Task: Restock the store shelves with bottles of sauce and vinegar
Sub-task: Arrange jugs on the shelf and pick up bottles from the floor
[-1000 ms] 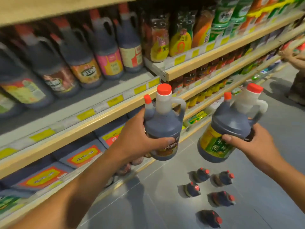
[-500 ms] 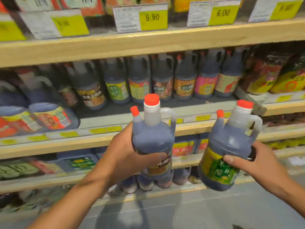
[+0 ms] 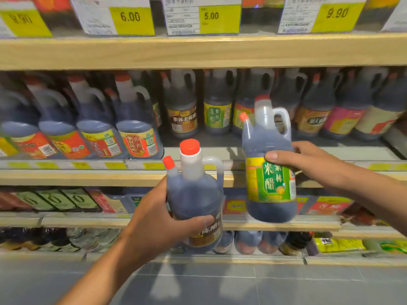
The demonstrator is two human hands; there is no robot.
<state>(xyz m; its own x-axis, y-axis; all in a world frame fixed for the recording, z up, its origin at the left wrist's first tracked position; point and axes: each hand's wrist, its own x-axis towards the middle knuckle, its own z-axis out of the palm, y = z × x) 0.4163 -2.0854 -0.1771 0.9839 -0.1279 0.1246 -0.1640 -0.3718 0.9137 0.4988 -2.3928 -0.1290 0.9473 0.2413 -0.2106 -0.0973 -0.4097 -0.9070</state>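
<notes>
Left hand [image 3: 152, 225] grips a dark jug with a brown label [image 3: 195, 201], fingers wrapped round its lower body, held upright in front of the middle shelf [image 3: 88, 177] edge. Right hand [image 3: 308, 161] grips a second jug with a green label [image 3: 269, 170] (motion-blurred), thumb across the label, held higher and slightly tilted, its base level with the lower shelf edge. Behind it, a gap on the middle shelf near the row of shelved jugs [image 3: 182, 111]. Yellow price tags [image 3: 132, 18] above.

A shop: wooden shelves [image 3: 198, 51] stocked with bottles [image 3: 182, 111], price tags [image 3: 132, 18] along their edges.
</notes>
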